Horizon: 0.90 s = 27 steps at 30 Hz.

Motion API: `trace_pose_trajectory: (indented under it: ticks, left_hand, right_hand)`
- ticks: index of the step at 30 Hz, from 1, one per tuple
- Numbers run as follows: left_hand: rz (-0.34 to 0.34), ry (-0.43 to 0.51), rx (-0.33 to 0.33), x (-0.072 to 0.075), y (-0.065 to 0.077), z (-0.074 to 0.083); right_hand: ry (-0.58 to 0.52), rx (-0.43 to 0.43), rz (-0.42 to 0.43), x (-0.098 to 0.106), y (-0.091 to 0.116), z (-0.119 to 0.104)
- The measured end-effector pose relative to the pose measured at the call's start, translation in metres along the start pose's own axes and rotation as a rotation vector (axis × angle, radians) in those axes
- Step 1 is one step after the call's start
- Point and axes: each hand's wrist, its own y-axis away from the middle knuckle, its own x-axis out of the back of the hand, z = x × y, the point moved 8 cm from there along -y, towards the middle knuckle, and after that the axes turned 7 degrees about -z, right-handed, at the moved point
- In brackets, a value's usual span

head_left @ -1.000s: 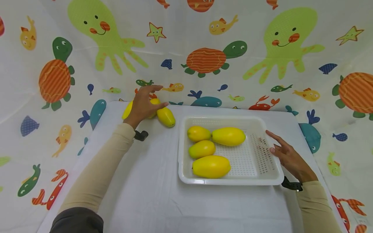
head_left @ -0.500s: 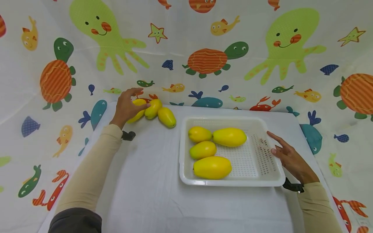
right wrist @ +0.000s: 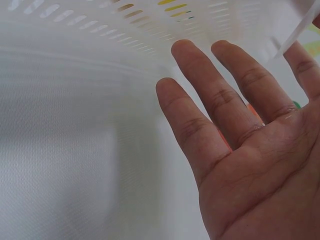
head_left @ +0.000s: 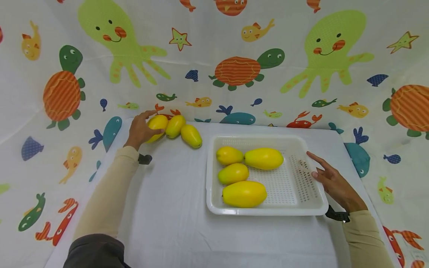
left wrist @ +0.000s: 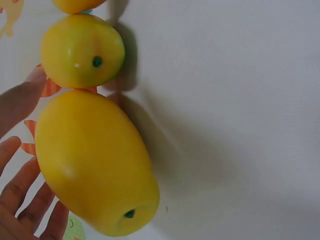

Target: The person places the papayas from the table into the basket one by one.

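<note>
In the head view, my left hand (head_left: pixel 138 131) surrounds the leftmost yellow papaya (head_left: pixel 157 125) at the table's back left, thumb in front and fingers behind. The left wrist view shows this papaya (left wrist: pixel 95 160) beside spread fingers (left wrist: pixel 30 200); firm contact cannot be made out. Two more papayas lie to its right, a middle one (head_left: pixel 175 125) and a right one (head_left: pixel 191 136). My right hand (head_left: pixel 335 184) rests at the right rim of a white perforated basket (head_left: pixel 268 211), thumb and forefinger on the rim. In the right wrist view, the other fingers (right wrist: pixel 220 100) extend loosely outside the wall.
Several yellow papayas, among them a large one (head_left: pixel 244 194), lie in the basket's left and middle. A white cloth (head_left: pixel 174 223) covers the table. Behind it hangs a curtain (head_left: pixel 201 48) printed with sea animals.
My left hand has moved left and down from above the papayas to around the leftmost one. My right hand and the basket have stayed in place.
</note>
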Motion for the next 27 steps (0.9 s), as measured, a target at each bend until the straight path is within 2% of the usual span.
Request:
trace_pose_trajectory:
  ticks: [12,21,27]
  left_hand:
    - [-0.033,0.017,0.02,-0.007,-0.009,-0.017]
    - [-0.038,0.018,0.056,-0.008,-0.007,-0.026]
    - [-0.028,0.05,0.081,-0.003,-0.004,-0.03]
  right_hand:
    - [-0.016,0.007,-0.008,0.0,0.0,0.0]
    - [-0.018,0.007,-0.007,-0.002,0.0,0.002]
    - [0.002,0.021,-0.013,0.0,-0.001,-0.001]
